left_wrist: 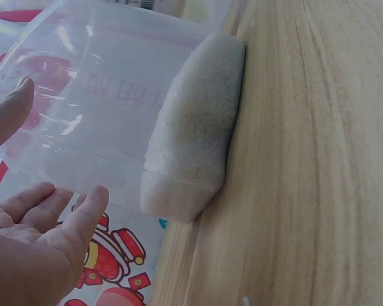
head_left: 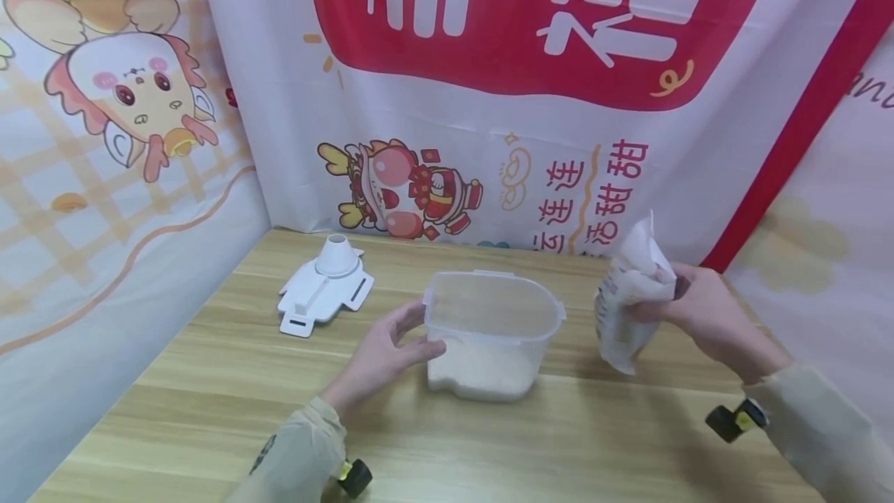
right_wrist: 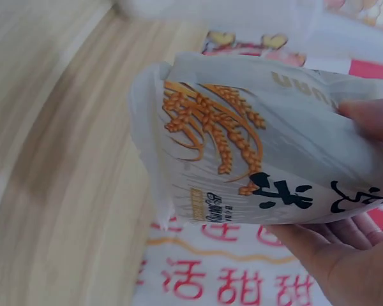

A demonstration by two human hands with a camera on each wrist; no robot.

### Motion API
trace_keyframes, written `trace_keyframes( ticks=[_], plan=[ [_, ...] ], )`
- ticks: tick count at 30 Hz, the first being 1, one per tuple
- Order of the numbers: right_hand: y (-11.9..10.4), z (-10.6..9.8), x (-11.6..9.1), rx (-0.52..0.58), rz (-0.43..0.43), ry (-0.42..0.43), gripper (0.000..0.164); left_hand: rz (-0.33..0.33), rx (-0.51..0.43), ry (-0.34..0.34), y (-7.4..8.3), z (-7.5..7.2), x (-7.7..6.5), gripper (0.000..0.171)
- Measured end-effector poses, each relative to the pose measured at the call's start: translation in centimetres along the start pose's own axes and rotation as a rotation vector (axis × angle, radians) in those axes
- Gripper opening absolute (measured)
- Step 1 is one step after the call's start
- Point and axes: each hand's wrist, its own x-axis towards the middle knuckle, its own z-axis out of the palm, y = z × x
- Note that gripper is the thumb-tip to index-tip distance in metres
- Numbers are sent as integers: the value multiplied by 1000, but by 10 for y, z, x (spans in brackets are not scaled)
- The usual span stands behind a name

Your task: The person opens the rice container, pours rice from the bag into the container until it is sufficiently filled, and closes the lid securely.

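A translucent plastic container (head_left: 493, 324) stands upright on the table, its lower part filled with white rice (left_wrist: 195, 127). My left hand (head_left: 394, 348) is at its left side, thumb toward the front and fingers spread along the wall; in the left wrist view the fingertips are right at the plastic. To the right of the container, my right hand (head_left: 701, 313) grips a white rice bag (right_wrist: 236, 146) above the table. Orange rice ears and dark characters are printed on the bag, and its sides look slack and creased.
A white lid (head_left: 324, 289) with a cone-shaped spout and side flaps lies at the back left of the wooden table (head_left: 503, 449). A printed cloth (head_left: 433, 123) hangs along the table's back edge, with another printed cloth (head_left: 126, 200) on the left.
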Motion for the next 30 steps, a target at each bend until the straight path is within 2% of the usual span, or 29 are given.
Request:
trace_keyframes(
  ticks=[5, 11, 16, 21, 25, 30],
  plan=[
    [-21, 3, -1, -21, 12, -30, 60, 4, -3, -5, -1, 0, 1, 72],
    [-46, 5, -1, -67, 30, -66, 70, 4, -9, -10, -2, 1, 1, 71],
    [-72, 9, 0, -94, 13, -104, 75, -1, -23, -6, -2, 1, 0, 71],
    [-92, 16, 2, -113, -2, -132, 72, -1, -25, -6, -1, 1, 1, 72],
    [-100, 20, 4, -130, -1, -133, 69, -7, -30, -6, 0, 2, 1, 72],
    [-107, 27, 8, -130, -60, -133, 59, 4, -36, -12, -1, 1, 1, 72]
  ],
)
